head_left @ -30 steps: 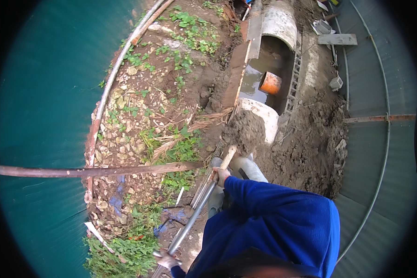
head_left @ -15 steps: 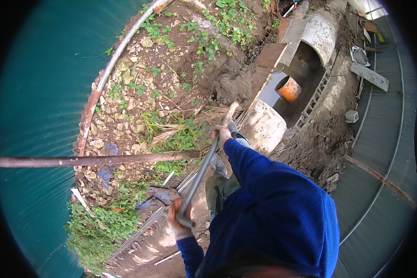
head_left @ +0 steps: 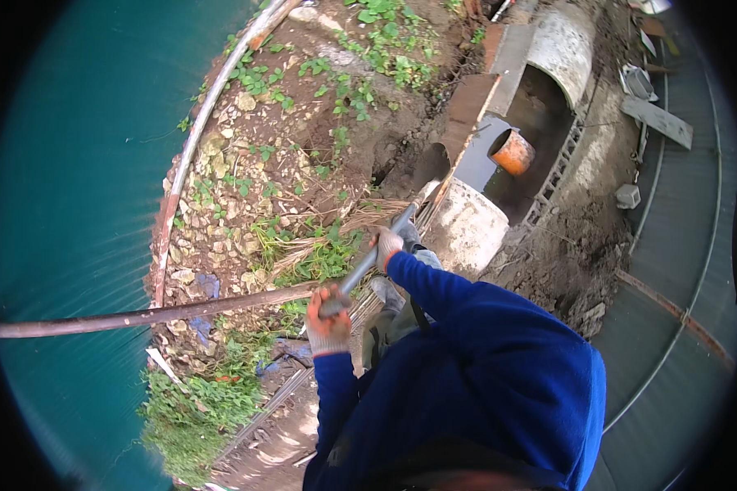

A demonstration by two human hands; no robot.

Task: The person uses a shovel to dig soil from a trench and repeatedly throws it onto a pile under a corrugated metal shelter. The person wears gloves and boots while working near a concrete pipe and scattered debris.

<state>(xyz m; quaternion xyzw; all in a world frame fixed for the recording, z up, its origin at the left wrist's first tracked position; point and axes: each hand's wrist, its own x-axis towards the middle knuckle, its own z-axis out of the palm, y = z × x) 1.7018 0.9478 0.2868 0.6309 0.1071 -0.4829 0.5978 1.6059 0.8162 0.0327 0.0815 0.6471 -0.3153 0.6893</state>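
A long-handled shovel (head_left: pixel 362 272) slants from lower left to upper right, its shaft grey with a paler wood-coloured stretch near the far end. My left hand (head_left: pixel 329 323), in a pale glove with orange on it, is closed round the near end of the handle. Farther up, my right hand (head_left: pixel 387 245) grips the shaft in a similar glove. The brown, curved shovel blade (head_left: pixel 432 164) lies at the muddy soil beside a rusty brown board (head_left: pixel 472 106); its tip is hard to make out. My boots partly show beneath the shaft.
Right of the board is a water-filled trench (head_left: pixel 477 159) with an orange bucket (head_left: pixel 513 153) and white curved pieces (head_left: pixel 471 225). A wooden pole (head_left: pixel 221 306) crosses at left, near stony soil and weeds. Green sheeting (head_left: pixel 74 204) borders the left; grey sheeting (head_left: pixel 671 245) the right.
My left hand has moved up and forward with the handle's near end. The shovel has slid toward the soil, and its blade now shows bare where a muddy lump was seen.
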